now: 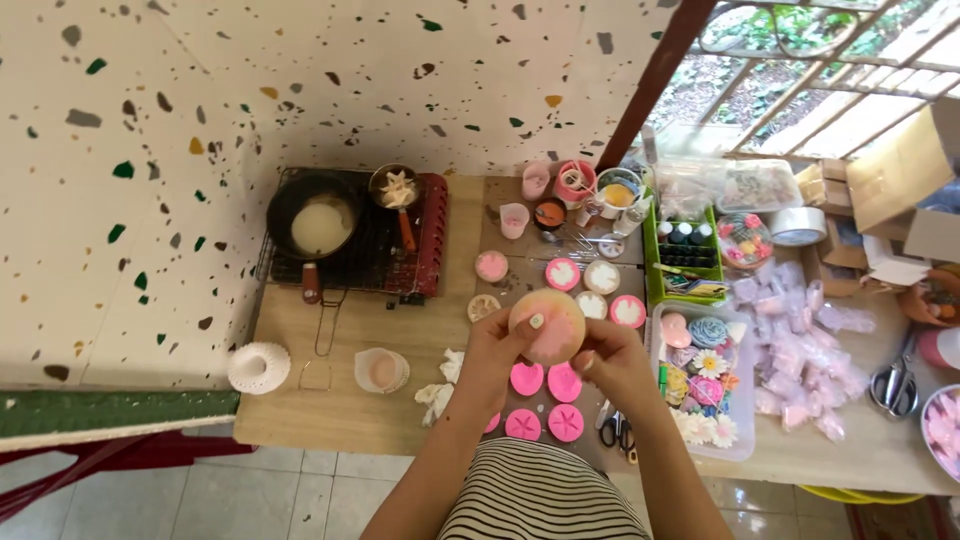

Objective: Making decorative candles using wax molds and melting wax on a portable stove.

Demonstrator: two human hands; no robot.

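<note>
While both hands, left and right, pinch the round pink mould above the desk, flexing its rim evenly should spare the piece inside.

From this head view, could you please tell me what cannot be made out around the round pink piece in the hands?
- Underside of the round pink piece: faces away, partly covered by left hand and right hand.
- Pink moulds below: partly hidden by the hands.
- Contents of the black pan: too small to identify.
- Pink dish: cut by right edge.
</note>
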